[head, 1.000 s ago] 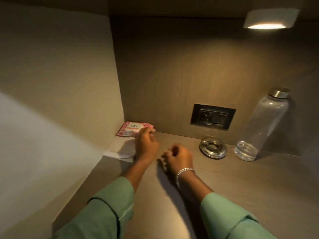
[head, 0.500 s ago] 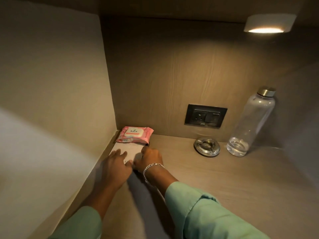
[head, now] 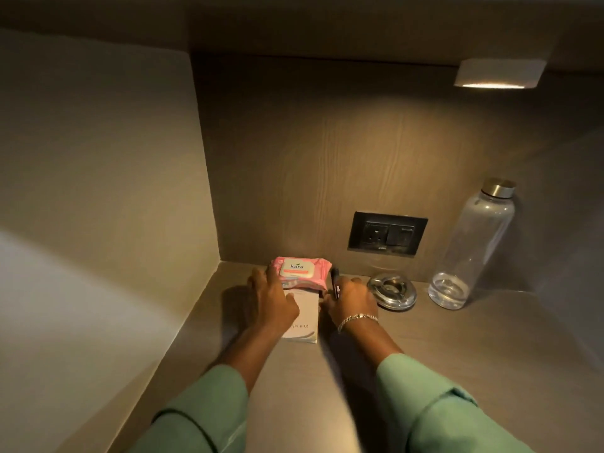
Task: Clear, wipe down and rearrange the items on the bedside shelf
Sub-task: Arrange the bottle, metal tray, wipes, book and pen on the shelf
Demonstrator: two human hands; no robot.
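A pink pack of wipes (head: 300,272) lies on the far end of a white booklet (head: 304,320) near the back left corner of the brown shelf (head: 425,361). My left hand (head: 273,299) rests flat on the booklet with fingers spread, its fingertips touching the pack's left side. My right hand (head: 351,300) is just right of the booklet, fingers curled around a thin black pen (head: 334,282) that stands beside the pack. The booklet's left part is hidden under my left hand.
A round glass ashtray (head: 392,292) sits right next to my right hand. A clear bottle with a metal cap (head: 470,246) stands further right by the back wall. A black socket plate (head: 387,233) is on the wall, a lamp (head: 500,75) overhead.
The booklet has shifted right, away from the left wall, and the wipes pack now lies on its far end. My right hand has moved to the booklet's right side and shows a black pen.
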